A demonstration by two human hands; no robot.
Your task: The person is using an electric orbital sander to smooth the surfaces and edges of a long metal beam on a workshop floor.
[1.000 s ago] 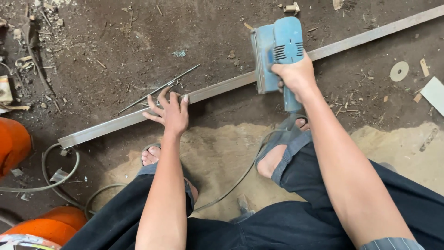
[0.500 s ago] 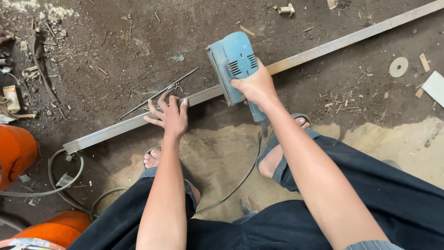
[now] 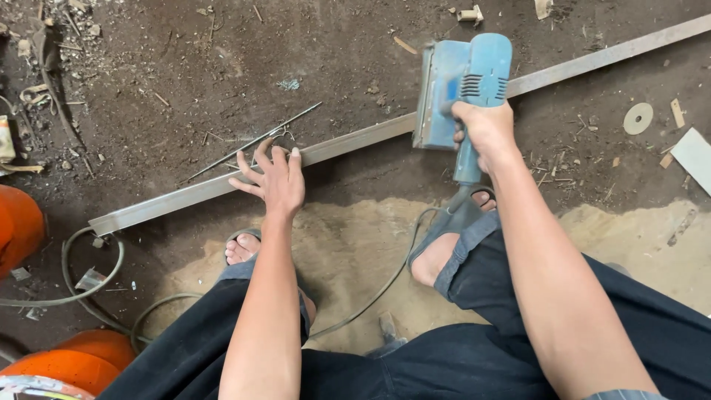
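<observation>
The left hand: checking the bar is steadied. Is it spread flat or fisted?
Spread flat: the left hand lies open, fingers splayed, on the long metal bar.

Dark, packed dirt floor [image 3: 178, 67] strewn with scraps fills the upper frame; a paler sandy patch [image 3: 355, 244] spreads across the lower middle. Daylight is even and soft.

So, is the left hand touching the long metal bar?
Touching. In the head view the left hand lies spread, palm down, on the long metal bar, its fingers crossing the bar's top face with no gap visible.
</observation>
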